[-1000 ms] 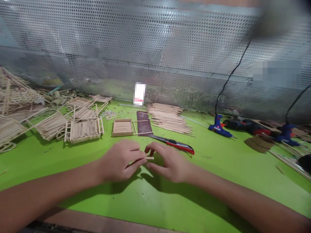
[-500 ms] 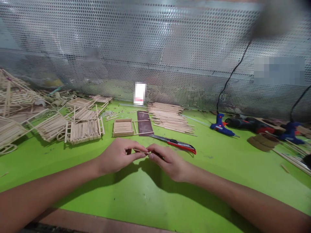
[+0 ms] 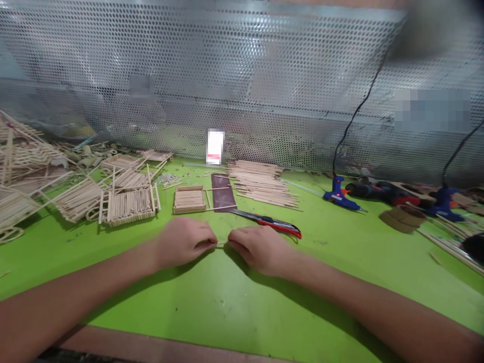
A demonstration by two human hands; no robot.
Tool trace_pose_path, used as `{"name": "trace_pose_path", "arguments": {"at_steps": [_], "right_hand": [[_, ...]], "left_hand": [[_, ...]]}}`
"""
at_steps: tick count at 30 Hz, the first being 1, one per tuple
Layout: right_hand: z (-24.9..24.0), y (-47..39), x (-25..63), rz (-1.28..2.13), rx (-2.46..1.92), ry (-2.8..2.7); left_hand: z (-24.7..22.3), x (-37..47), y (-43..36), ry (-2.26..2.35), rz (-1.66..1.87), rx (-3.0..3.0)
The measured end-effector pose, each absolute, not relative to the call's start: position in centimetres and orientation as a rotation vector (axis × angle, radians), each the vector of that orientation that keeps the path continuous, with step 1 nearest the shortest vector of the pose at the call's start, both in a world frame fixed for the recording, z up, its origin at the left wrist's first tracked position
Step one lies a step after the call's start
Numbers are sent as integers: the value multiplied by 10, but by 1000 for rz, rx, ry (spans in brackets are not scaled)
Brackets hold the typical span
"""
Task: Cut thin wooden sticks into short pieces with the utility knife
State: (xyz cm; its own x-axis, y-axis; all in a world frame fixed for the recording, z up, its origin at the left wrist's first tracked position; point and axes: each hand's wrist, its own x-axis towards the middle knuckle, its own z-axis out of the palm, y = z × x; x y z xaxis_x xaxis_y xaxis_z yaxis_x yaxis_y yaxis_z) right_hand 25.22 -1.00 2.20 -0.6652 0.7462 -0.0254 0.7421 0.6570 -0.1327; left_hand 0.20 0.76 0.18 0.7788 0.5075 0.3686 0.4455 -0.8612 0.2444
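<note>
A short thin wooden stick (image 3: 221, 245) spans the small gap between my hands, low over the green table. My left hand (image 3: 186, 243) pinches its left end and my right hand (image 3: 260, 247) its right end, both with fingers closed. Just beyond them, a red and black utility knife (image 3: 280, 225) lies with its blade out, the tip by a dark brown sheet (image 3: 224, 194). A small stick tray (image 3: 189, 199) with two long side sticks sits beside that sheet. Behind the knife is a pile of thin sticks (image 3: 260, 182).
Assembled stick pieces (image 3: 130, 204) crowd the left side of the green table (image 3: 227, 312). Toward the right are two blue glue guns (image 3: 342, 196) (image 3: 446, 204) with black cords and a brown ring (image 3: 403, 219). A perforated metal screen (image 3: 242, 75) stands behind.
My hands have lowered slightly and moved a little apart, so more of the stick shows between them. The view has shifted slightly.
</note>
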Motion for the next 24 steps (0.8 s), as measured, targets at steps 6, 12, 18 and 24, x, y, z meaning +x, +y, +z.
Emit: {"name": "trace_pose_path", "arguments": {"at_steps": [6,12,18,24], "right_hand": [[19,-8,255,10,-1279,-2978],[25,-7,253,29,-1257,-3053],[32,-4,248,-36,-1282,-3171],[32,0,249,15,-1279,-3162]], "left_hand": [[2,3,6,688,448,2855],[-3,6,6,714,491,2809],[-3,8,6,714,499,2854],[-3,9,8,688,488,2865]]}}
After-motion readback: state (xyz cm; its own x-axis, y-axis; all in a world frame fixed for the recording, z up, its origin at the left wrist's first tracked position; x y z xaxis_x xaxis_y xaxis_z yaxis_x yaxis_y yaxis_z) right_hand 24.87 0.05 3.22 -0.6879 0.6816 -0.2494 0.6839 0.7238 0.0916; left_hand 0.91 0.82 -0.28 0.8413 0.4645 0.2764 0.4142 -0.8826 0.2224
